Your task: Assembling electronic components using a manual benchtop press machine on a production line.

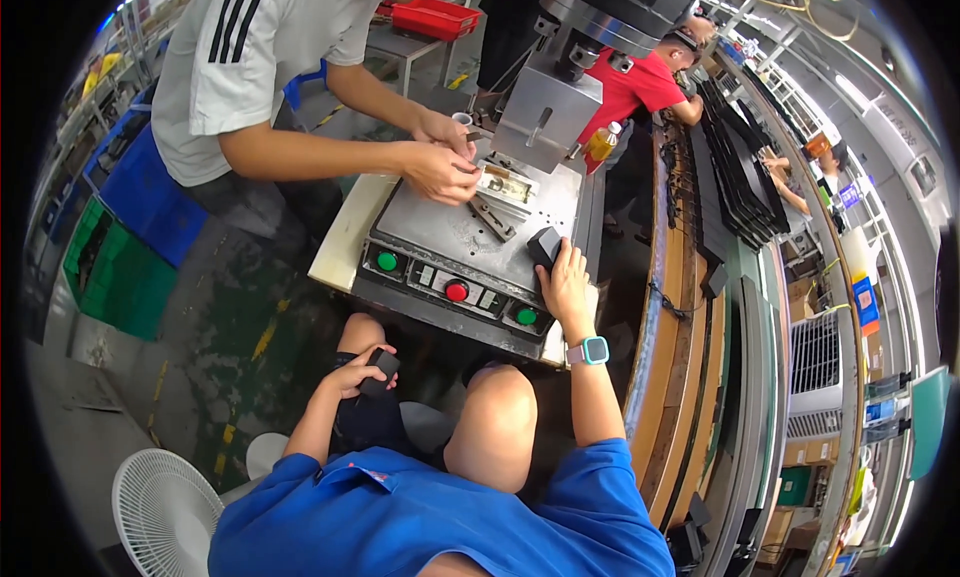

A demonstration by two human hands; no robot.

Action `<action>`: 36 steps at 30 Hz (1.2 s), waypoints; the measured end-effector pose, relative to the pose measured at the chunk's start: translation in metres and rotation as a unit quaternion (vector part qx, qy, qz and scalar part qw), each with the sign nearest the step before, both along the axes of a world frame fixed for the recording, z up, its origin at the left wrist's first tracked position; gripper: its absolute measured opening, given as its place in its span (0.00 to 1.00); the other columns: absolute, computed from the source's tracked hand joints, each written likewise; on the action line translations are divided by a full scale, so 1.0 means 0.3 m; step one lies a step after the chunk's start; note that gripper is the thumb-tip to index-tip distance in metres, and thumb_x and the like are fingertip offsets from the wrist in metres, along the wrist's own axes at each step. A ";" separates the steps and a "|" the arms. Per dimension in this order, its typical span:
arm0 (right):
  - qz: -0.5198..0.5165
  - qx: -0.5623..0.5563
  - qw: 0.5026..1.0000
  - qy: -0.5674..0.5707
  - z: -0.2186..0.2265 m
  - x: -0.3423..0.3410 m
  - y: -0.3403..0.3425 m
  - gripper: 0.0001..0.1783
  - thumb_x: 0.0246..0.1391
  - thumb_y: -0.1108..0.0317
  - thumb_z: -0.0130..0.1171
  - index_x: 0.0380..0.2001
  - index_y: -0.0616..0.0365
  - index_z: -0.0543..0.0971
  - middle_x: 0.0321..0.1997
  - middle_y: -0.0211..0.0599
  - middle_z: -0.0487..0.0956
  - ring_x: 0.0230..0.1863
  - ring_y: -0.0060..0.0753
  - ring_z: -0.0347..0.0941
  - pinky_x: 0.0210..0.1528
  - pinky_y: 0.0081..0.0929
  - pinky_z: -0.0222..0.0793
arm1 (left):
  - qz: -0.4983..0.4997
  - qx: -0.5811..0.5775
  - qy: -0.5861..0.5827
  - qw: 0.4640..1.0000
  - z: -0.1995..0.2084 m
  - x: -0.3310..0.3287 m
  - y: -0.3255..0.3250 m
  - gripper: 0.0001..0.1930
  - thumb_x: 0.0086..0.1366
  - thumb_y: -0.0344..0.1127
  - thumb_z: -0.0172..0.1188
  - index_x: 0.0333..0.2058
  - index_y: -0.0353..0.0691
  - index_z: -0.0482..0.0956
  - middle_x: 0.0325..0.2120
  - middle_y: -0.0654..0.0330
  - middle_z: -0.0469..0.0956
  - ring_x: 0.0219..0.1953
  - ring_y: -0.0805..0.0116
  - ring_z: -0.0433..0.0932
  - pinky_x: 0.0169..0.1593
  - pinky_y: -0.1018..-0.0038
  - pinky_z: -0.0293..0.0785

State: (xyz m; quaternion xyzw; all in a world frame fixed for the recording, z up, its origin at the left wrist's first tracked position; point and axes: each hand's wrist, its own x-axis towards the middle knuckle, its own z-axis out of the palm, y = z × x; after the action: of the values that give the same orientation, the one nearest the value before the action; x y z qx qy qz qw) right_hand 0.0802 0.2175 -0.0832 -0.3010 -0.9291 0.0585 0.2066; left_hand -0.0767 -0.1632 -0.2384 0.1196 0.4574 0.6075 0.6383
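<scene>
Low by my knee, my left hand (345, 379) is wrapped around a small black block-shaped part (381, 371). My right hand (570, 293), with a watch on the wrist, has its fingers on another black block-shaped part (545, 245) at the right side of a metal machine table (420, 230). Above the table hangs the machine's square metal head (545, 112). Beneath it sits a light-coloured fixture (508, 187), where a co-worker's two hands (442, 169) work at its left edge. A loose metal bar (491, 220) lies in front of the fixture.
The table's front panel carries two green buttons (387, 262) and a red button (456, 291). A yellow liquid bottle (602, 142) stands behind on the right. To the right runs a long bench with stacked black panels (735, 162). A white fan (168, 512) is at lower left.
</scene>
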 end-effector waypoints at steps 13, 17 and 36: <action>-0.011 0.013 1.000 0.026 -0.015 -0.003 0.014 0.41 0.51 0.63 0.64 0.63 0.65 0.56 0.52 0.51 0.67 0.52 0.56 0.64 0.48 0.52 0.67 | -0.052 0.006 -0.060 0.997 0.000 -0.042 0.015 0.33 0.55 0.28 0.60 0.61 0.48 0.62 0.41 0.51 0.76 0.42 0.58 0.78 0.48 0.65 0.76; -0.017 -0.002 1.000 0.021 -0.024 -0.015 -0.001 0.41 0.50 0.63 0.64 0.63 0.65 0.57 0.52 0.51 0.67 0.53 0.54 0.64 0.48 0.51 0.66 | -0.063 0.016 -0.066 0.996 -0.028 -0.063 -0.005 0.34 0.54 0.28 0.60 0.61 0.47 0.62 0.40 0.51 0.76 0.41 0.58 0.78 0.49 0.64 0.76; -0.011 -0.008 1.000 0.023 -0.011 -0.004 -0.003 0.41 0.50 0.63 0.65 0.63 0.64 0.57 0.51 0.49 0.67 0.52 0.52 0.64 0.47 0.50 0.65 | -0.051 -0.009 -0.106 0.993 -0.082 -0.092 -0.013 0.33 0.56 0.31 0.60 0.62 0.50 0.63 0.41 0.53 0.76 0.41 0.59 0.79 0.49 0.63 0.77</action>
State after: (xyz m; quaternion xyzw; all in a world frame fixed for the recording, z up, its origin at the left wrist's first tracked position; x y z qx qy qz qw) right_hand 0.0791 0.2165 -0.0866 -0.3115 -0.9203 0.0707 0.2259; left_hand -0.1042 -0.1671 -0.2629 0.0715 0.3860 0.5795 0.7142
